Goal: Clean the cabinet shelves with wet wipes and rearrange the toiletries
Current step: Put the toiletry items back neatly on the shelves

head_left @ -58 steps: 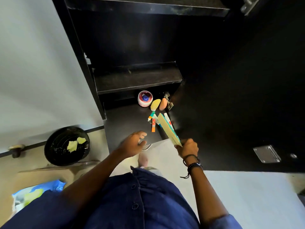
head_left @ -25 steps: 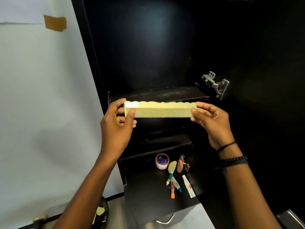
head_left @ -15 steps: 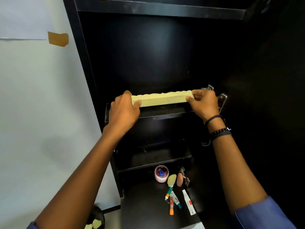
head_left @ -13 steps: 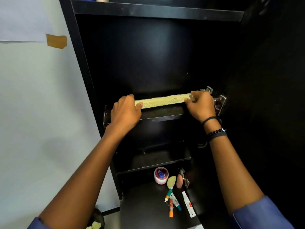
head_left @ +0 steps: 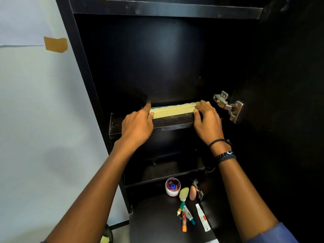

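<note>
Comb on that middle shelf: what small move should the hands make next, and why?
Probably let go and draw both hands back. The comb lies along the shelf, with the left hand and right hand holding its ends, so it looks placed; other toiletries wait below.

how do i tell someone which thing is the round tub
Look in the black cabinet, down at the lowest ledge where small toiletries lie. The tub stands at the back left of that cluster. It is the only round item there, pinkish white with a red and blue top.
</note>
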Available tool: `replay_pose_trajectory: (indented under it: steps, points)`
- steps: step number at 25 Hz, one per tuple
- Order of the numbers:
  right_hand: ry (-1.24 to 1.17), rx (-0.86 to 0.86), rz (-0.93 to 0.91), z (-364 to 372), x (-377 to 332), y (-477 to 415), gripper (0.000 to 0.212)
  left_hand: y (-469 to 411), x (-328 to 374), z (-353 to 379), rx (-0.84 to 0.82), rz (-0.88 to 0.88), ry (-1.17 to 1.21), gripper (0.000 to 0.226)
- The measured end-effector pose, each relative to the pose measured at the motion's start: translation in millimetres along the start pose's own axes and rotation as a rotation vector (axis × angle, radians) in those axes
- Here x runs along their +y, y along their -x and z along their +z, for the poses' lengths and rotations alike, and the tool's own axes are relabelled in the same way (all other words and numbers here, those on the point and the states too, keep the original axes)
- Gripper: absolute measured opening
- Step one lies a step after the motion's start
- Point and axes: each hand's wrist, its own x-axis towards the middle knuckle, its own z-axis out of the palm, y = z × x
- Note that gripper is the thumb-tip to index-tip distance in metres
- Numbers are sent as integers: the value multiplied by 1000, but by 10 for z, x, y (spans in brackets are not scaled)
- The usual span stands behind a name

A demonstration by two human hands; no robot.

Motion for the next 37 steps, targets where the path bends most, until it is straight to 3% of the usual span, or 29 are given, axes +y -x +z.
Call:
replay_pose_trajectory:
  steps: [3,7,13,18,21,26,32,37]
  points:
    - [-66,80,-12,37,-109,202,34,46,-8,-8,19,22,52,50]
    - [-25,98,-2,129,-239,429,34,105,-32,40,65,75,38,31]
    - [108,-19,35,154,-381,532,47,136,42,-6,-4,123,-74,42]
    - [48,62,68,121,-497,1018,44,598,13,47,122,268,66,49]
    - [1,168,84,227,-497,1434,38,944,-48,220,117,304,142,53]
    - [-20,166,192,624,-176,2274,31,1575,-226,750,-65,297,230,56]
    - [-10,-68,392,1117,426,2905,41,2067,-473,1473,-391,204,154,63]
    - [57,-311,492,1349,920,3238,37,2202,-475,1965,-595,110,133,63]
